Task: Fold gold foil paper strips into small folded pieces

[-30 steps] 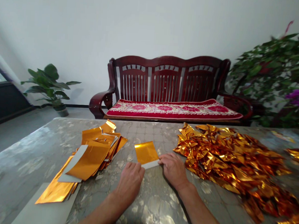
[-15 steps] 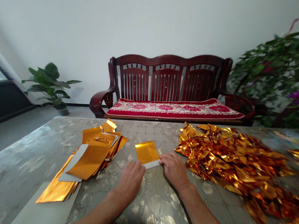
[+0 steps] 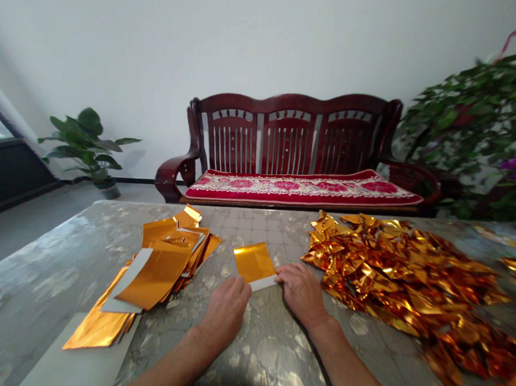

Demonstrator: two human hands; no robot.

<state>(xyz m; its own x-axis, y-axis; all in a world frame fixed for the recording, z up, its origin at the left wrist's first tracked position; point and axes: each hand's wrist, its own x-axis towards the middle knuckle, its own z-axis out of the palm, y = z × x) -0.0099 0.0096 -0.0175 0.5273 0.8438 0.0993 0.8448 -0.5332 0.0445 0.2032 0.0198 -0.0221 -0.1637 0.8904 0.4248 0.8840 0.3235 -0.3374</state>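
Observation:
A sheet of gold foil paper lies on the table between my hands, its near edge folded over into a pale strip. My left hand is closed on the left end of that fold. At the right end, my right hand pinches the paper's corner between thumb and fingers. To the left is a loose stack of gold foil sheets, some with the grey-white back up. On the right spreads a big heap of folded gold foil pieces.
The table has a shiny patterned cover. A grey sheet lies under the stack's near end. Behind the table stands a dark wooden bench with a red floral cushion. Potted plants flank it.
Almost nothing differs. Both hands keep their hold on the folded edge of the foil paper, and the view has shifted very slightly.

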